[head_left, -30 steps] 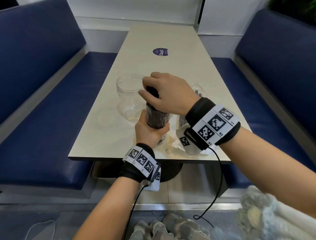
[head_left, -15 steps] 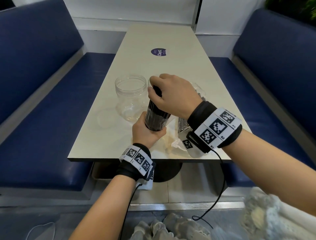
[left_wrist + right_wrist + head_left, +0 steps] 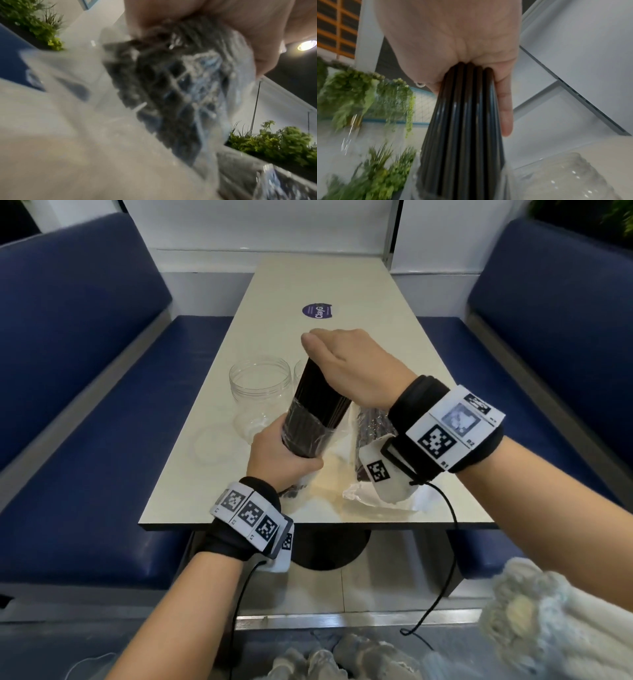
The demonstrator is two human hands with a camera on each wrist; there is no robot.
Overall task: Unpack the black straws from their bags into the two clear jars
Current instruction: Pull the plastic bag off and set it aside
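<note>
A bundle of black straws (image 3: 317,402) stands upright over the table's near end, its lower part still inside a clear plastic bag (image 3: 301,436). My left hand (image 3: 277,460) grips the bag round its bottom. My right hand (image 3: 346,364) grips the straws' top ends (image 3: 465,121), most of their length showing bare above the bag. The left wrist view, blurred, shows the bag's bottom with straw ends (image 3: 171,94) under my fingers. One clear jar (image 3: 258,385) stands open just left of the bundle; a second jar's rim (image 3: 298,368) peeks out behind the straws.
Another bag of straws (image 3: 371,433) lies on the table (image 3: 342,282) under my right wrist, with crumpled clear plastic (image 3: 383,501) near the front edge. A round purple sticker (image 3: 317,311) marks the table's middle. Blue benches (image 3: 102,412) flank both sides.
My right hand has risen, drawing the straws up out of the bag, so more bare straw shows. My left hand kept hold of the bag's bottom.
</note>
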